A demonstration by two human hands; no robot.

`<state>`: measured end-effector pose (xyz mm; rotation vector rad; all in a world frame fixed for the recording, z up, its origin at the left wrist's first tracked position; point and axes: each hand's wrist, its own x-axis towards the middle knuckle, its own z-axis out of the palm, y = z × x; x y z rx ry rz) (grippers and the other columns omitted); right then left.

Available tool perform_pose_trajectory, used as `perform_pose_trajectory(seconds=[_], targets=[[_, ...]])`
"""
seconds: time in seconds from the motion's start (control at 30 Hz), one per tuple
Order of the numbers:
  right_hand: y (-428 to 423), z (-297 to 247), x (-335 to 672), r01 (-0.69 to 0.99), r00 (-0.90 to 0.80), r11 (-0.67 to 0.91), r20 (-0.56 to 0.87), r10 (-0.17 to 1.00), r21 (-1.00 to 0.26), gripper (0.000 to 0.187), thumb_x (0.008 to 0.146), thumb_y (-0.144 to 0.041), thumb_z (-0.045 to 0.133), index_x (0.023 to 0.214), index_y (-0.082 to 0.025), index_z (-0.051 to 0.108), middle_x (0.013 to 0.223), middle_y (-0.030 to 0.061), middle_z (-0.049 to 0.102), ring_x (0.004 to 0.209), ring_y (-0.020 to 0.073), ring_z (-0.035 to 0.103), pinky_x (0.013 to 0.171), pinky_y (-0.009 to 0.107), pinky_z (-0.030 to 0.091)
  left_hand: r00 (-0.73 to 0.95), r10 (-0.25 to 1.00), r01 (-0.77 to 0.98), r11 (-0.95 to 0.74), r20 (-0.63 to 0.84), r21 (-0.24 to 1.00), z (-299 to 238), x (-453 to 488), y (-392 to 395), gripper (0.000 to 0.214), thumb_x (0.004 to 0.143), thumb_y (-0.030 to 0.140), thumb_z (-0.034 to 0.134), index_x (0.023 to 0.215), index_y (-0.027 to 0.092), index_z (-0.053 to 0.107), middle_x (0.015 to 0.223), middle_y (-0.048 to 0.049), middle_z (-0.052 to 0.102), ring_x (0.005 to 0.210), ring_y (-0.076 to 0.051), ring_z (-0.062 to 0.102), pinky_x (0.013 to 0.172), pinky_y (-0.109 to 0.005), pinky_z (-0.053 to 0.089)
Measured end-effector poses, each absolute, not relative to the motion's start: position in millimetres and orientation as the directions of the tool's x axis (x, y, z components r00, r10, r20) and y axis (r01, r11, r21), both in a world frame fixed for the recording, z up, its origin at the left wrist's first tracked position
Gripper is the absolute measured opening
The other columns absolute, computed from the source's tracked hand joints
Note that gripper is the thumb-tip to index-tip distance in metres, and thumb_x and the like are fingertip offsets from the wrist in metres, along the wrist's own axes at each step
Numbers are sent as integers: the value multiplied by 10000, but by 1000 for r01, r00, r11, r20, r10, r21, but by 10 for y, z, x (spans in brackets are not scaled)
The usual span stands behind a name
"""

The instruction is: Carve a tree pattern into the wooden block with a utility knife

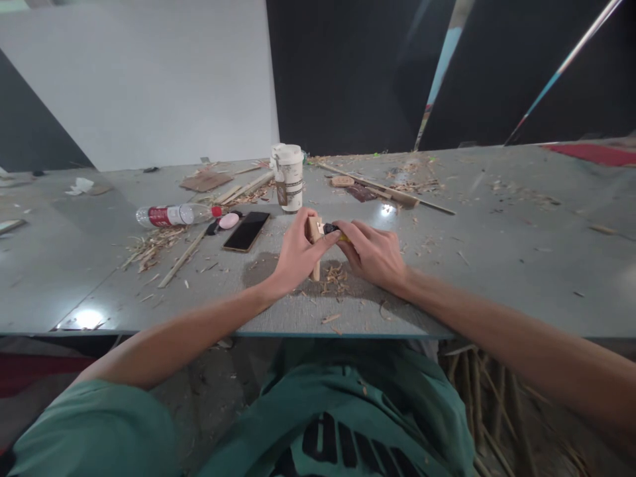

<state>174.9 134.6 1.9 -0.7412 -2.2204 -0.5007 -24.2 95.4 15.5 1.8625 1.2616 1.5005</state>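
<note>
Left hand (297, 255) fingers clamp the upright wood piece (315, 240); right hand (373, 255) fingers grip a knife (332, 229) against its top.

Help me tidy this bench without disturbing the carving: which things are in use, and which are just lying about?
In use:
left hand holding the wooden piece
right hand gripping the yellow-handled knife
shavings beneath them

Lying about:
phone
paper cup
plastic bottle
pink disc
wood strips
</note>
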Motion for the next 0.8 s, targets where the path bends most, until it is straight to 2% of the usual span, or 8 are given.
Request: perform_pose_trajectory(seconds=[0.2, 0.4, 0.57, 0.67, 0.73, 0.8], targets=[[1456, 58, 1835, 602, -605, 783, 729, 321, 156, 349, 1162, -346, 384, 1284, -158, 651, 1005, 86, 767, 722, 155, 637, 593, 290, 375, 193, 852, 336, -523, 486, 783, 193, -315, 1012, 426, 967, 589, 738, 1069, 273, 471, 768, 39, 407, 656, -151, 422, 627, -322, 336], [1451, 54, 1829, 639, -591, 754, 724, 356, 151, 322, 1155, -355, 424, 1206, -168, 681, 946, 71, 758, 679, 150, 606, 569, 306, 301, 158, 865, 461, -491, 477, 739, 140, -351, 1080, 397, 976, 585, 723, 1054, 271, 492, 724, 49, 412, 631, -154, 423, 603, -320, 283], [1439, 54, 1778, 683, -524, 728, 739, 423, 67, 335, 1155, -378, 395, 1209, -190, 667, 957, 71, 766, 662, 153, 600, 554, 312, 293, 83, 866, 489, -467, 494, 737, 133, -317, 1041, 320, 964, 445, 755, 1016, 259, 500, 737, 47, 443, 675, -157, 449, 645, -320, 308], [1499, 105, 1817, 719, -418, 694, 783, 461, -25, 363, 1157, -363, 336, 1261, -170, 625, 994, 101, 772, 676, 175, 623, 565, 315, 347, 65, 871, 491, -452, 487, 745, 119, -282, 1020, 267, 976, 346, 714, 947, 248, 467, 747, 46, 478, 669, -144, 445, 667, -319, 338], [1544, 138, 1871, 710, -360, 700, 814, 456, -78, 356, 1146, -378, 366, 1294, -169, 613, 1060, 122, 777, 784, 207, 680, 616, 323, 404, 69, 880, 428, -451, 470, 783, 102, -269, 1034, 246, 987, 332, 685, 949, 248, 457, 769, 44, 495, 662, -135, 455, 667, -312, 366], [1569, 150, 1914, 664, -380, 741, 810, 446, -97, 339, 1132, -372, 390, 1291, -174, 615, 1052, 118, 773, 838, 223, 697, 643, 328, 426, 74, 888, 320, -451, 453, 833, 81, -271, 1073, 225, 996, 333, 659, 960, 248, 453, 818, 34, 524, 670, -127, 483, 668, -303, 409]])
